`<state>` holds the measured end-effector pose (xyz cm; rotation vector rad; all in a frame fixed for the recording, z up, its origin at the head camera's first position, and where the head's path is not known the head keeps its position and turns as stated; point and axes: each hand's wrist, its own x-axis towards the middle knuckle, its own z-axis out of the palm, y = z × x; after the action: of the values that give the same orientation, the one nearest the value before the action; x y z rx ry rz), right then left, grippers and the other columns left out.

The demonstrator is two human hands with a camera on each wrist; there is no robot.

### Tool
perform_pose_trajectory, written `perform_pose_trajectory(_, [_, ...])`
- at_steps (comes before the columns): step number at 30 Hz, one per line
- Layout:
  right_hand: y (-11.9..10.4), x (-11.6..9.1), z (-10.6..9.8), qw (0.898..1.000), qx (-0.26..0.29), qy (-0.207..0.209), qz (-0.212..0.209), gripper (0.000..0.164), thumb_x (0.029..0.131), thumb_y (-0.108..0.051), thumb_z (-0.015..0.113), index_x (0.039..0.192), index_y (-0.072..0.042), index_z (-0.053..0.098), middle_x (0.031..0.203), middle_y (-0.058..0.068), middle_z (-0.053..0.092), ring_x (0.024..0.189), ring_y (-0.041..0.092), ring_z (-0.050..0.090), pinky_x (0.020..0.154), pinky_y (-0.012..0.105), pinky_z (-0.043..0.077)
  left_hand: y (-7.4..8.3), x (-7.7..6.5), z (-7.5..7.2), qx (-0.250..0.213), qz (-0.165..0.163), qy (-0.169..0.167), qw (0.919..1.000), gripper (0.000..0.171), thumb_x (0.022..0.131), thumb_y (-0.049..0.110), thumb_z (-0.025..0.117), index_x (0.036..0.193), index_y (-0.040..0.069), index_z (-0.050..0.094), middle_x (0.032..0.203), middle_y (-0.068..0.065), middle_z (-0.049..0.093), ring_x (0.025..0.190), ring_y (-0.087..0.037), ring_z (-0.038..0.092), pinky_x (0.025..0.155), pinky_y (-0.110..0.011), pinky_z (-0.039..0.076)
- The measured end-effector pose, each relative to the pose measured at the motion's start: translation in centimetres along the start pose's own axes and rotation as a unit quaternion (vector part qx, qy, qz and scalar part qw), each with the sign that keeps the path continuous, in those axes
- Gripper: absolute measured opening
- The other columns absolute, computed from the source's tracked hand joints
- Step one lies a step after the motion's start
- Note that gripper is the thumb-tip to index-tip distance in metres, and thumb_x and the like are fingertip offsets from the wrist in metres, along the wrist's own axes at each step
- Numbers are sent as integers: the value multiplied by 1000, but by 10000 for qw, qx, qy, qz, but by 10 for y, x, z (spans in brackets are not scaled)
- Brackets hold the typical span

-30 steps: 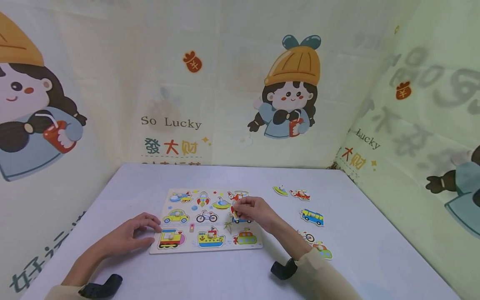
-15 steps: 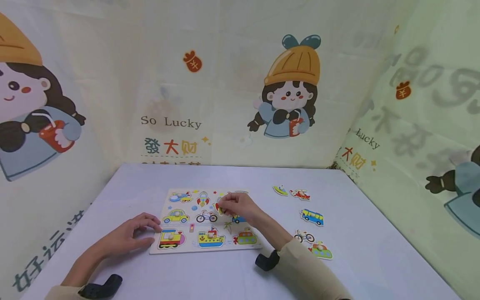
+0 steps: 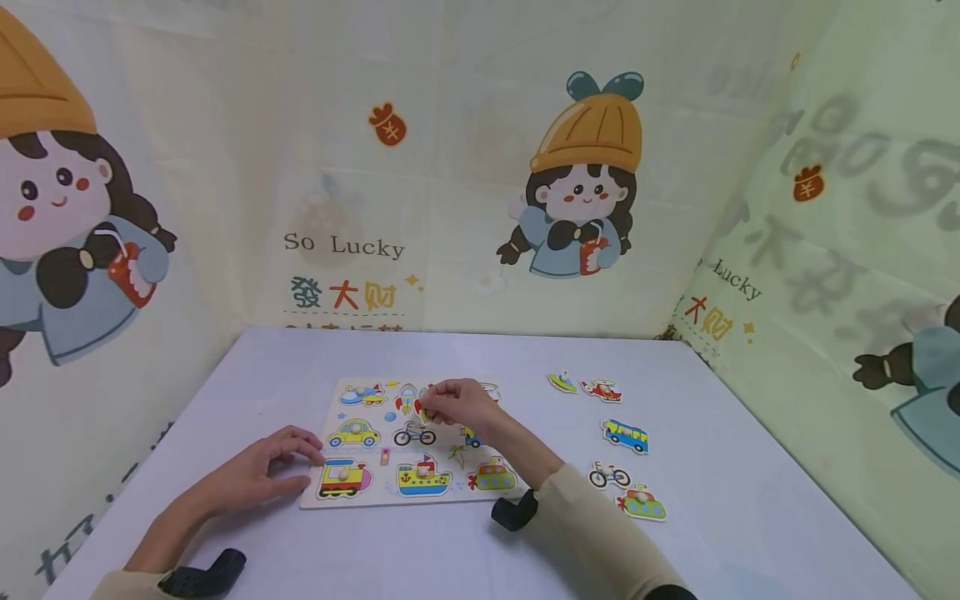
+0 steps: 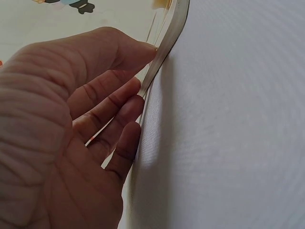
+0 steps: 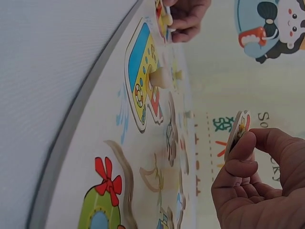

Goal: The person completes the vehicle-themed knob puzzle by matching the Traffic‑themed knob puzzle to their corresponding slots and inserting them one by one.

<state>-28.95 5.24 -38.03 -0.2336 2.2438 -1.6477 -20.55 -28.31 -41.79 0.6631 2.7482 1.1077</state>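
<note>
A wooden puzzle board (image 3: 375, 500) with printed vehicles lies flat on the table. My right hand (image 3: 461, 404) pinches a small wooden puzzle piece (image 5: 238, 131) between thumb and fingers. Some red and yellow shows on the piece; its picture is mostly hidden. In the head view this hand is over the upper middle of the board, beside the rocket picture (image 3: 407, 398). My left hand (image 3: 266, 467) rests at the board's left edge, fingers loosely bent and fingertips right at the edge. The ship piece (image 5: 143, 76) sits in the board with its knob up.
To the right of the board lie loose pieces: a flying saucer (image 3: 562, 382), a helicopter (image 3: 602, 391), a bus (image 3: 626, 436), a bicycle (image 3: 609, 475) and a submarine (image 3: 642, 503). Car (image 3: 354, 433) and train (image 3: 343, 478) pieces sit on the board's left. A printed cloth hangs behind.
My right hand has moved left across the board with the puzzle piece, from near the bus picture to beside the rocket picture. My left hand stays at the board's edge.
</note>
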Motion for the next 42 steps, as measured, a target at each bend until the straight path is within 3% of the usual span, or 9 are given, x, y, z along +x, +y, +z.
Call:
perform_pose_trajectory(14, [2,12,8,9999,113,-27,53,19,96,-24,73,104,-7,72,90,4,72,77,16,63,75,26,52,1,0,1,-202,-67,-68,9998,22,87,24,81,108,22,73,126,-4,60,124,-35,53,97,-18,47])
perform_pose_trajectory(25, [2,21,11,9998,59,95,144,16,96,-23,72,101,-7,74,89,3,72,76,15,63,72,25,50,0,1,1,-14,39,30,10000,22,88,28,81,108,27,73,125,1,60,119,-17,54,97,-21,49])
perform_pose_trajectory(34, [4,28,14,9996,-79,175,224,15,96,-23,73,99,-9,74,88,2,72,75,14,62,68,24,47,0,1,3,-13,-33,22,10000,22,88,29,81,108,28,73,126,1,60,121,-23,54,98,-22,48])
perform_pose_trajectory(42, [1,34,20,9986,-376,240,297,16,96,-25,72,99,-10,75,89,1,73,78,14,63,73,24,50,0,0,2,-8,-34,44,10000,21,88,29,81,107,28,73,126,1,60,120,-15,54,98,-21,48])
